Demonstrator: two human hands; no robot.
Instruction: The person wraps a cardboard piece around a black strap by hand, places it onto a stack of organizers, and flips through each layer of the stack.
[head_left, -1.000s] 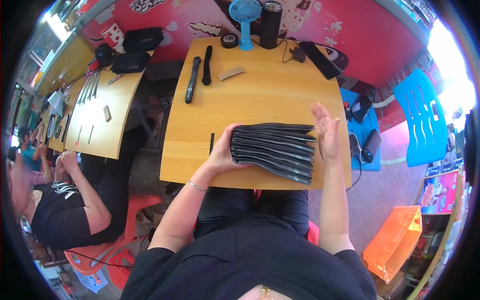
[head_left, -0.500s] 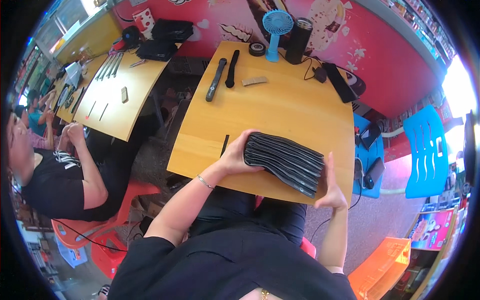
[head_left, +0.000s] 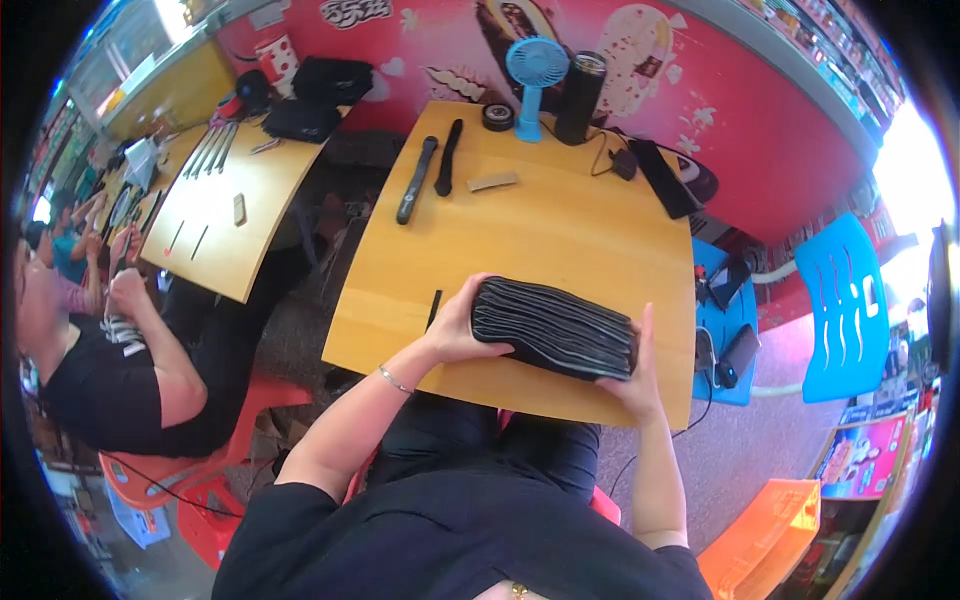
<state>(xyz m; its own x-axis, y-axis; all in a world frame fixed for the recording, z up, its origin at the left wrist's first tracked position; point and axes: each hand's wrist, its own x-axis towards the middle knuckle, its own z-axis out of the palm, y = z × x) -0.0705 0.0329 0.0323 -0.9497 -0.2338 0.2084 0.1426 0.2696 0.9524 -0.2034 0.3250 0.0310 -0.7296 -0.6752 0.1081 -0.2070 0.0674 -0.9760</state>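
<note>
Squaring: stack of dark flat pieces [head_left: 555,328] sat on the near edge of the wooden table [head_left: 560,230], lower centre of the frame.
Left hand [head_left: 458,325]: curled around the stack's left end, fingers over the top.
Right hand [head_left: 632,370]: flat and spread, palm pressed to the right end, gripping nothing.
Technique: even pressure from both ends looked best; edges seemed slightly fanned.
Nearby: two black straps [head_left: 430,175], blue fan [head_left: 534,70], upper centre, well apart.
</note>
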